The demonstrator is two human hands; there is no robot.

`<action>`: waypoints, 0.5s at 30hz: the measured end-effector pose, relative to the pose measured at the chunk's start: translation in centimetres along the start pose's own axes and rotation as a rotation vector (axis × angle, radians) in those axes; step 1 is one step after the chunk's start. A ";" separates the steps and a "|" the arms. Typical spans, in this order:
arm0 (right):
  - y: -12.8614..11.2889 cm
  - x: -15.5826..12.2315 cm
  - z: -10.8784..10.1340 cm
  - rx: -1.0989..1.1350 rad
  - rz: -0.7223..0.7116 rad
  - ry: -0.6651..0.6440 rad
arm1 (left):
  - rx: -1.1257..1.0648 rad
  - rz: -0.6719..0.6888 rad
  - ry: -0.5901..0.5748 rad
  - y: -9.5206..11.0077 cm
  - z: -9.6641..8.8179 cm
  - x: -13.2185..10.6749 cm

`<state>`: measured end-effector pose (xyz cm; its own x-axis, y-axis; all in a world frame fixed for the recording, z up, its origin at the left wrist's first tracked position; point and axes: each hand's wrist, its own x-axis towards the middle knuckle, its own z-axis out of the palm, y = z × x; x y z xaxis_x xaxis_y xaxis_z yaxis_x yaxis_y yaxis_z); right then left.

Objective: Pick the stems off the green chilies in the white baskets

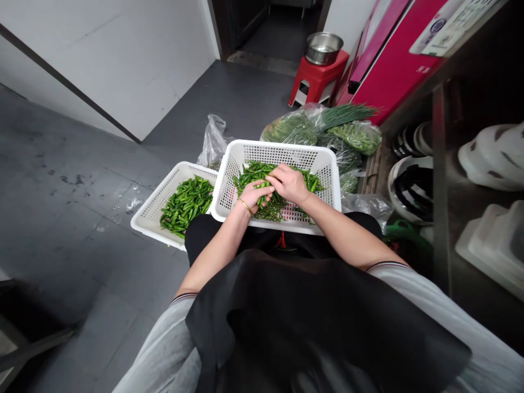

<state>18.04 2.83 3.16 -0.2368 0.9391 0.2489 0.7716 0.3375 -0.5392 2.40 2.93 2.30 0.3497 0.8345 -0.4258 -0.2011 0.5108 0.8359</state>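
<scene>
A white perforated basket (327,164) rests on my knees and holds a heap of green chilli peppers (249,172). My left hand (252,196) is closed around a small bunch of these peppers over the basket; a thin bracelet circles its wrist. My right hand (290,183) lies against the left, fingers curled onto the same bunch. A second white basket (153,204) on the floor to the left holds more green peppers (186,203).
Clear plastic bags of greens (356,135) are piled behind the basket. A red stool (317,82) carries a metal bowl (323,47). A pink cabinet (393,65) and a shelf with white items (491,158) stand on the right. Grey floor (82,191) spreads left.
</scene>
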 end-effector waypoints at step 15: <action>5.1 0.5 4.9 -0.456 0.319 -0.796 | -0.098 -0.092 0.158 -1.5 -4.2 0.0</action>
<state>19.02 5.31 -3.39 -0.1774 0.8073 -0.5628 0.9838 0.1595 -0.0813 -1.15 3.00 -0.39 0.2241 0.8014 -0.5545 -0.2655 0.5977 0.7565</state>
